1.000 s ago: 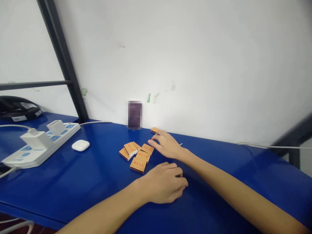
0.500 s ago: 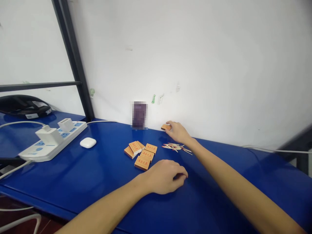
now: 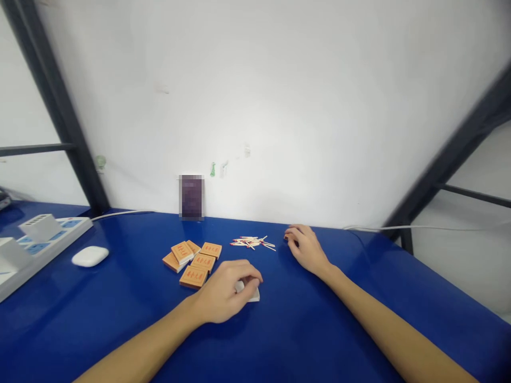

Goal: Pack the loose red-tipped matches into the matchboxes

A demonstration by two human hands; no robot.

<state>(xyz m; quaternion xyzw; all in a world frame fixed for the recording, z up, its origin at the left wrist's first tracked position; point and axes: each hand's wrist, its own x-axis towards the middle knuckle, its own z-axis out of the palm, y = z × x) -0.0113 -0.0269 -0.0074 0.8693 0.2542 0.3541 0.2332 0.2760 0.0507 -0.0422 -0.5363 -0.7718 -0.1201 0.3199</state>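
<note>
My left hand (image 3: 228, 291), its fingers curled round it, holds a white matchbox tray (image 3: 254, 296) low over the blue table, mostly hidden by the fingers. My right hand (image 3: 307, 249) is closed on a small orange matchbox (image 3: 286, 237), of which only an edge shows, right of the loose matches. Several matches (image 3: 252, 242) with red heads lie in a loose heap between and beyond my hands. Left of my left hand, several orange matchboxes (image 3: 203, 261) with red print lie close together, some overlapping; the nearest one (image 3: 194, 276) is beside my wrist.
A white earphone case (image 3: 90, 256) and a white power strip (image 3: 48, 255) with plugs are at the left. A blurred dark purple item (image 3: 192, 198) stands against the wall. Black metal posts rise on both sides; a white cable (image 3: 419, 227) runs at the back right.
The view has turned to the right. My right hand has moved with its matchbox from behind the matches to their right. A white tray now shows under my left hand's fingers.
</note>
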